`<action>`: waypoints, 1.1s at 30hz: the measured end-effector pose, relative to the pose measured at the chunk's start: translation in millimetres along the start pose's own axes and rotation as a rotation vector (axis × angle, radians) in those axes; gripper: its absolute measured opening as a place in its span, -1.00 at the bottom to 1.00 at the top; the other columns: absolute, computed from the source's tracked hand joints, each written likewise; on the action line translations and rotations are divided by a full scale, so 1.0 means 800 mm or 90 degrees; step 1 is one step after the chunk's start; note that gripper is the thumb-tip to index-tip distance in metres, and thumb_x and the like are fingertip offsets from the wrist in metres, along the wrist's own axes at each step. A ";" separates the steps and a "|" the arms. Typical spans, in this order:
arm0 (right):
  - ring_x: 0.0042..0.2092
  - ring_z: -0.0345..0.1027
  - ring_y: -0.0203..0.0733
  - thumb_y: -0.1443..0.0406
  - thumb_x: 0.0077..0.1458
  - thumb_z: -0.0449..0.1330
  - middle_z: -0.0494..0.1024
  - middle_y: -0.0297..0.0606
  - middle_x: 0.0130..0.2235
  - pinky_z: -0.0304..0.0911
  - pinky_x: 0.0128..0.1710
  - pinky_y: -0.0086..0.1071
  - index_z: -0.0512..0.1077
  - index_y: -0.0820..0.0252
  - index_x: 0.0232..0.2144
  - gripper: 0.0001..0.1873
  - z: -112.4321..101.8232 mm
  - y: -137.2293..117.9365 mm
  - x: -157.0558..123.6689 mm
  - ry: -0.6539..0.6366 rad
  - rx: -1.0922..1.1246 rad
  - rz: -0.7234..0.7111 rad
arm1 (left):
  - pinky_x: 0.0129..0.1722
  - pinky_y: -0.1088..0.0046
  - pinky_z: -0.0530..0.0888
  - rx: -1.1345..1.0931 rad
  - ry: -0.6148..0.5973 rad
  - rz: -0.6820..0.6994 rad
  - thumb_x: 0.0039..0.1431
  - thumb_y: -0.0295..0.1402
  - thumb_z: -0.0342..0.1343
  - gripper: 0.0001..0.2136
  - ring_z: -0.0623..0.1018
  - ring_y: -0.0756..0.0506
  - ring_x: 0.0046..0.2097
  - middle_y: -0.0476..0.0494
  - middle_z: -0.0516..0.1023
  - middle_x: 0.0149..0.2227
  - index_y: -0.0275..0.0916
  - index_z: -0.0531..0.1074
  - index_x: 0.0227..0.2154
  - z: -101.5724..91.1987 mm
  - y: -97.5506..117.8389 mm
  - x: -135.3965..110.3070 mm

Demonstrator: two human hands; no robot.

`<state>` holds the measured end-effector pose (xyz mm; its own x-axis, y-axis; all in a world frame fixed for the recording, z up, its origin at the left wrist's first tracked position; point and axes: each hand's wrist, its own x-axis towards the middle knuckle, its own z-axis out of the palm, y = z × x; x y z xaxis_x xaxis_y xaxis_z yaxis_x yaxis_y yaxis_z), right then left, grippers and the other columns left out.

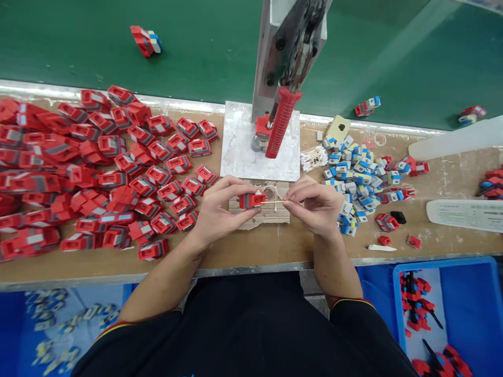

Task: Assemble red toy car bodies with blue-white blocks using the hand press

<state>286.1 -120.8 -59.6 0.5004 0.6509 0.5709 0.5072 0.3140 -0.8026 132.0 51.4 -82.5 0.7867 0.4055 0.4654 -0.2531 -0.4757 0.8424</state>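
My left hand (pixel 223 210) pinches a red plastic toy part (pixel 252 199) with a grey band between thumb and fingers. Between the fingertips of my right hand (pixel 314 203) is a thin pale cotton swab stick (pixel 274 202), whose far end reaches the open side of the red part. Whether that end sits inside or just touches cannot be made out. Below both hands, a torn piece of cardboard (pixel 271 215) lies on the bench, bearing a small clear round dish (pixel 269 192) and another swab.
A hand press with a red handle (pixel 283 123) stands on a metal plate (pixel 236 152) ahead. Many red parts (pixel 129 162) cover the left; blue-and-white pieces (pixel 356 175) and a swab bundle (pixel 313 158) lie right. Beyond runs a green belt (pixel 196 57). Blue bins (pixel 467 267) sit below the bench.
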 end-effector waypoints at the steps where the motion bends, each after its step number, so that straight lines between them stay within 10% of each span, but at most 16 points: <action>1: -0.37 0.60 -0.21 0.44 0.14 0.44 0.72 -0.34 -0.41 0.49 -0.39 -0.33 0.60 0.05 -0.34 -0.83 -0.001 0.000 0.000 0.000 -0.008 -0.002 | -0.11 0.39 0.64 0.001 0.006 0.002 0.17 -0.34 0.50 -0.74 0.68 -0.08 -0.16 -0.10 0.70 -0.17 -0.11 0.69 -0.09 0.000 0.000 0.000; 33: -0.41 0.49 -0.18 0.30 0.18 0.45 0.66 -0.37 -0.44 0.40 -0.35 -0.23 0.58 0.00 -0.39 -0.86 -0.031 -0.002 0.001 0.025 -0.097 0.009 | -0.11 0.36 0.65 -0.120 0.027 -0.060 0.17 -0.25 0.50 -0.75 0.69 -0.10 -0.13 -0.16 0.69 -0.16 -0.14 0.66 -0.13 0.001 -0.011 0.001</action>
<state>303.0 -138.2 -53.5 0.5343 0.6259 0.5681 0.5987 0.1942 -0.7771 135.1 54.8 -89.6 0.7885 0.4755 0.3901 -0.2837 -0.2816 0.9166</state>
